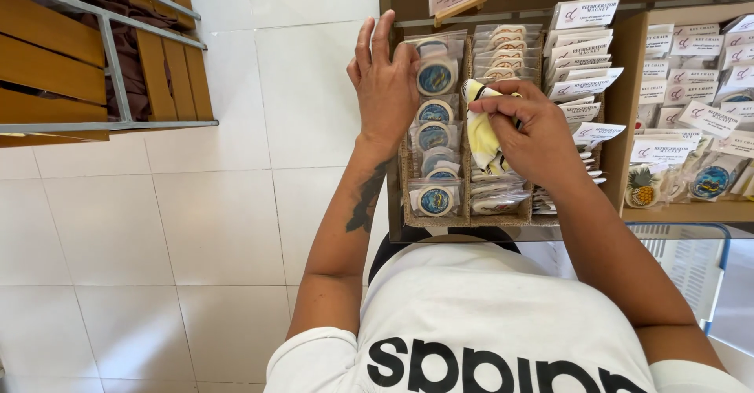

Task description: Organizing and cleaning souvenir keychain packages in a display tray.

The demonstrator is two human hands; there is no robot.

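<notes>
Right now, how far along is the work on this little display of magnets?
Done: nothing shows it. In hand: the right hand pinches a yellow cloth over the middle column, while the left hand rests on the round blue magnets. How much of the wicker tray remains, I cannot tell.

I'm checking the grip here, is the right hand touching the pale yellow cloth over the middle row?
Touching. The head view shows the right hand with fingertips pinched on the pale yellow cloth, which hangs below them over the woven display tray.

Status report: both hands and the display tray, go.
Left hand flat on round blue packets. Right hand pinching yellow cloth over wicker tray. Nothing blocking.
</notes>
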